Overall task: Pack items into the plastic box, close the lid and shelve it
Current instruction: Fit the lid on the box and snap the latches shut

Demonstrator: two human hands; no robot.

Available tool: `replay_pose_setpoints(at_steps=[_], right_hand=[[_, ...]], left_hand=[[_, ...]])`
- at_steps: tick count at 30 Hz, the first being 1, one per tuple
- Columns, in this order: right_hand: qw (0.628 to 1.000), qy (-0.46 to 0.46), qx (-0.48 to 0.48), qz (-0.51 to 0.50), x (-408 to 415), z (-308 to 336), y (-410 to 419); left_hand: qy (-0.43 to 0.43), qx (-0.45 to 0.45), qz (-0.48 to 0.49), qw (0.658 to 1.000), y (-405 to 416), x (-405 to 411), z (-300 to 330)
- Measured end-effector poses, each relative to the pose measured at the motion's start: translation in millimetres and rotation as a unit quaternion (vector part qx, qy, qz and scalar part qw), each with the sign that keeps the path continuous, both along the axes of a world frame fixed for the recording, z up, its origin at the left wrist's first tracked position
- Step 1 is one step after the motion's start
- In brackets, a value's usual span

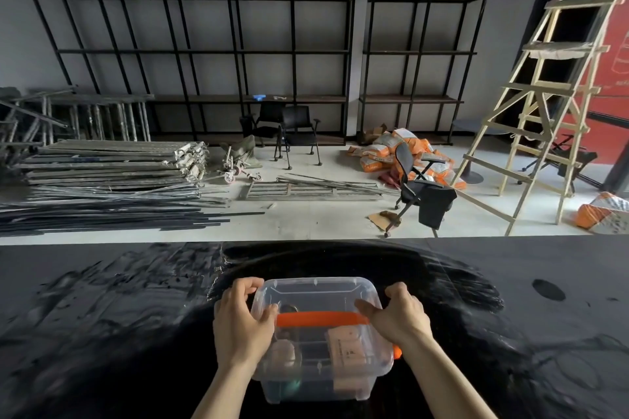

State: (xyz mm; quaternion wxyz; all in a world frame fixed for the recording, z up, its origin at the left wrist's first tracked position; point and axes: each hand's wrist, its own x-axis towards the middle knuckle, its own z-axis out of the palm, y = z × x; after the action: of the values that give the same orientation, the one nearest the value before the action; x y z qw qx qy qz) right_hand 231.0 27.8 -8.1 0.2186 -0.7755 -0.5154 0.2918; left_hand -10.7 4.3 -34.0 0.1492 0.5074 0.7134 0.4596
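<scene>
I have the clear plastic box resting on the black surface, directly below me, with its lid seated on top and the orange handle lying flat across it. My left hand clamps the box's left end, thumb on the lid; my right hand grips the right end beside an orange latch. Through the walls I can see a white packet and some rounded items, too blurred to name. I judge it light but thin-walled and slick, so it may flex. Carrying it by both ends, or by the handle, to the black shelving far behind the box looks safest.
</scene>
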Motion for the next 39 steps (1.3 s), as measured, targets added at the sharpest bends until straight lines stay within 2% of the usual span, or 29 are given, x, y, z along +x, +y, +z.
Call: replay_pose_setpoints(at_steps=[5,10,13,17,21,34,37,39], right_hand=[[0.998,0.053,-0.042,-0.015,3.7,3.9,5.3],[0.996,0.037,-0.048,-0.058,-4.5,5.5,15.4],[0.997,0.018,-0.047,-0.066,-9.0,9.5,18.2],[0.995,-0.048,0.051,-0.070,-25.3,4.7,11.1],[0.991,-0.079,0.082,-0.066,-33.8,2.4,6.3],[0.983,-0.138,0.119,-0.035,-36.1,-3.6,9.0],[0.984,-0.127,0.119,-0.033,-34.4,-4.9,8.7],[0.989,-0.088,0.111,-0.033,-30.7,-8.4,10.8]], left_hand=[[-0.054,-0.089,0.016,0.994,12.4,-6.5,-1.3],[-0.102,-0.194,0.042,0.975,25.9,-6.9,5.8],[-0.094,-0.231,0.058,0.967,30.2,-8.6,9.8],[-0.035,-0.159,0.091,0.982,25.3,-3.5,10.8],[0.048,-0.075,0.089,0.992,21.3,5.7,8.6],[0.088,-0.016,0.066,0.994,21.3,7.7,4.9],[0.079,-0.017,0.062,0.995,20.7,7.8,5.1],[0.062,-0.026,0.050,0.996,21.7,3.8,4.2]])
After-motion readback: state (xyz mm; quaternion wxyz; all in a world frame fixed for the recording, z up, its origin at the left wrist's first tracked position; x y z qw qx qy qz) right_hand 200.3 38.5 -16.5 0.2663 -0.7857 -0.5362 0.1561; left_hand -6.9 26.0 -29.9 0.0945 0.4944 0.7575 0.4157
